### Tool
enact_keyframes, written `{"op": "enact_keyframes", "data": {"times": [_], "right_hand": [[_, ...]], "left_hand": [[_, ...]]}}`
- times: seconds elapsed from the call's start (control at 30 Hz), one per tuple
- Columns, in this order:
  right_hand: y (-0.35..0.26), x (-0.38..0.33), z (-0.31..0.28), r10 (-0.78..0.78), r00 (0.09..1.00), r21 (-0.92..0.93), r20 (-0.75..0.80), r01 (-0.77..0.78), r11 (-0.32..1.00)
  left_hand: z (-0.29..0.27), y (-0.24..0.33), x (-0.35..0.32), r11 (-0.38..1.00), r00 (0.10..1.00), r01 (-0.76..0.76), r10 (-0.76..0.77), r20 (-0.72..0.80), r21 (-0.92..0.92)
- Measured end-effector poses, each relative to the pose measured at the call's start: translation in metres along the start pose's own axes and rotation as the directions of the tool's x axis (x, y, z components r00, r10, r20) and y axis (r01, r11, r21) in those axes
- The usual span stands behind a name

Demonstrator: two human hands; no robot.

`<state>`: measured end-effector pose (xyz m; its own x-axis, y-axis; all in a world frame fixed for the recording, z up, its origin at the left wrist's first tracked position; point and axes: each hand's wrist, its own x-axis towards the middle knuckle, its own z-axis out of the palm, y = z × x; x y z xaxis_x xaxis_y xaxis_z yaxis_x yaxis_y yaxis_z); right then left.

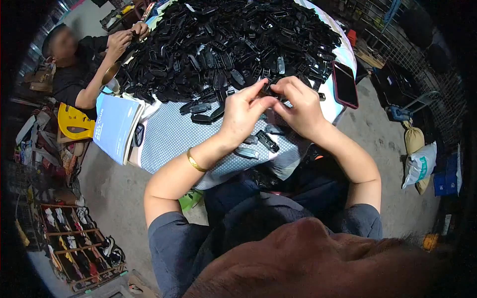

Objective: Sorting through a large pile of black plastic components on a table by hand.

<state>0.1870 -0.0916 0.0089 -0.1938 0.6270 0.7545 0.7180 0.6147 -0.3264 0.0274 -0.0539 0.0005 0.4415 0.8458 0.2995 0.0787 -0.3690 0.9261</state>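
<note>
In front of me, above the near part of the table (184,131), both hands are raised and brought together. My left hand (238,116), with a gold bangle at the wrist, pinches a small black plastic part (269,90) between thumb and fingers. Its other side is gripped by the curled fingers of my right hand (302,105). Fingers cover most of the part, so its exact kind is hidden. Below my hands lie a few loose pieces: a black open-framed casing (268,141) and a grey-black oblong piece (246,152). Just beyond rises a big heap of similar black plastic parts (213,49).
A dark-screened phone in a red case (345,85) lies at the table's right edge. Left stands a blue-covered book (117,128). Across the far left, another person (74,64) handles something small. A yellow plastic stool (74,121) and rack (82,246) stand left; sacks (421,164) sit right.
</note>
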Motion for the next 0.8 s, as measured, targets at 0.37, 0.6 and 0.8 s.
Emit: {"op": "enact_keyframes", "data": {"times": [0.37, 0.6, 0.8], "right_hand": [[0.01, 0.001, 0.003, 0.357, 0.878, 0.204, 0.318, -0.431, 0.879], [0.0, -0.003, 0.0, 0.272, 0.899, 0.214, 0.343, -0.357, 0.909], [0.011, 0.008, -0.02, 0.303, 0.696, 0.013, 0.651, -0.41, 0.912]], "left_hand": [[-0.017, -0.006, 0.012, 0.983, 0.988, -0.154, 0.156, 0.014, -0.099], [-0.021, 0.0, 0.01, 0.966, 0.957, -0.256, 0.26, 0.127, -0.045], [-0.02, -0.001, 0.018, 0.996, 0.955, 0.034, -0.009, 0.297, -0.079]]}}
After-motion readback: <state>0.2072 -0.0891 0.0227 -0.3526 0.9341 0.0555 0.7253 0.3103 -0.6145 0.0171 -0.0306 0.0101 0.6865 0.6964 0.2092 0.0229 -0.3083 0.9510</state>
